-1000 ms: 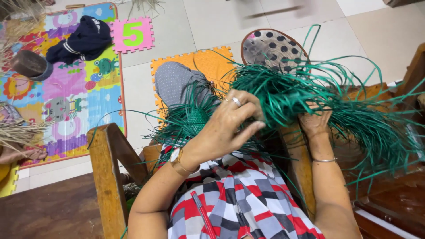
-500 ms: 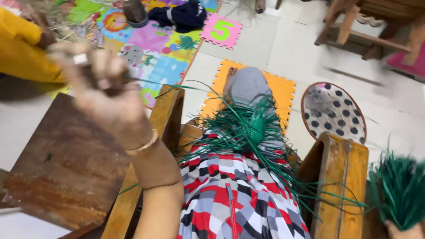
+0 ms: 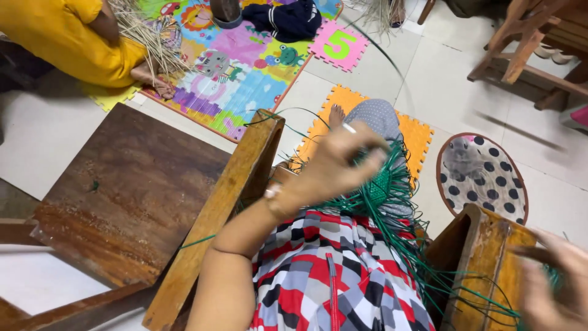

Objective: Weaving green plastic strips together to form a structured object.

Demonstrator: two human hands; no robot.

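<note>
While the left hand [image 3: 340, 165] sits raised over the lap, its fingers are pinched together on thin green strands [image 3: 392, 202] that run down into the woven green piece [image 3: 380, 187] on the person's knees. Right hand [image 3: 554, 282] is at the bottom right edge, blurred; it overlaps a clump of green strands there, but I can't tell whether the fingers are closed on them. Loose strands trail across the wooden chair arm [image 3: 484, 257] between both hands. Dark wooden stool [image 3: 128, 196] stands left of the chair. Beyond: orange foam tile [image 3: 422, 135], spotted round mat [image 3: 484, 178], colourful play mat [image 3: 245, 73], another person in yellow [image 3: 61, 37].
</note>
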